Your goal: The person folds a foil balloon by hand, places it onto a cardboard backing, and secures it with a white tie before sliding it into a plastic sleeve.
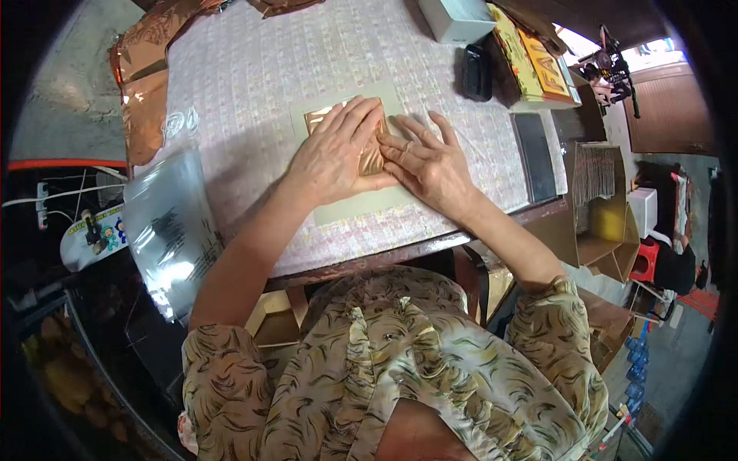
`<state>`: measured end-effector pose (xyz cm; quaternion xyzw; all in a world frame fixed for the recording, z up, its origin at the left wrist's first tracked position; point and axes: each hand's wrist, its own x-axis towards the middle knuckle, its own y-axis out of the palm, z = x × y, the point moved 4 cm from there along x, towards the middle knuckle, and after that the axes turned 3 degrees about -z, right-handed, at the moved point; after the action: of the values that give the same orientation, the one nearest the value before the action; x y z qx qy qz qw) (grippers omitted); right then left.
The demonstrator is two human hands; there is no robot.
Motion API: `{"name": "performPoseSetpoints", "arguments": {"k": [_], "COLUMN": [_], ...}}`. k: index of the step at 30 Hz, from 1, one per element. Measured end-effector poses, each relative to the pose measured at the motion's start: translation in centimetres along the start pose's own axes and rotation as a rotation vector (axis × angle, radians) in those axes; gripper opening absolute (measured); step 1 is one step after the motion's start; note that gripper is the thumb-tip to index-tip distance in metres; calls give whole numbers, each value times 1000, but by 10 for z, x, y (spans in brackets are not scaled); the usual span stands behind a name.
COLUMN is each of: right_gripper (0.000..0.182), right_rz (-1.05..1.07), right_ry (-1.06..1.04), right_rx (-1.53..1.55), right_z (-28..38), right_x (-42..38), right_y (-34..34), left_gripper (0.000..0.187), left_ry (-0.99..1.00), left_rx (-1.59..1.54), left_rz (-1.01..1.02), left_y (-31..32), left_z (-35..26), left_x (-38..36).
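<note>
A shiny copper-coloured packet [371,160] lies on a pale grey-green board [346,210] on the patterned tablecloth. My left hand [332,157] rests flat on the packet, its fingers stretched out towards the far edge and covering much of it. At the packet's right side is my right hand [432,163], its thumb and index finger against the edge and the other fingers spread over the board and cloth. Part of the packet's surface is hidden under my hands.
Clear plastic bags [173,230] hang over the table's left edge, near a white cord [181,121] and copper-coloured foil [146,115]. To the right are a black tray [477,73], a dark flat panel [533,157], a white box [459,19] and a yellow box [530,61].
</note>
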<state>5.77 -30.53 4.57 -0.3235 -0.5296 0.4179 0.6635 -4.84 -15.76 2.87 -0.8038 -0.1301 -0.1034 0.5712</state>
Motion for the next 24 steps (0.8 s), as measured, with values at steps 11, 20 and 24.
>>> {"name": "performPoseSetpoints", "arguments": {"k": [11, 20, 24], "right_gripper": [49, 31, 25], "right_rz": [53, -6, 13], "right_ry": [60, 298, 546], "right_rx": [-165, 21, 165], "right_z": [-17, -39, -40], "right_x": [30, 42, 32], "right_y": [19, 7, 2], "left_gripper": [124, 122, 121], "left_ry": [-44, -57, -54], "left_rx": [-59, -81, -66], "left_rz": [83, 78, 54], "left_y": [0, -2, 2], "left_z": [2, 1, 2], "left_x": [0, -1, -3]}}
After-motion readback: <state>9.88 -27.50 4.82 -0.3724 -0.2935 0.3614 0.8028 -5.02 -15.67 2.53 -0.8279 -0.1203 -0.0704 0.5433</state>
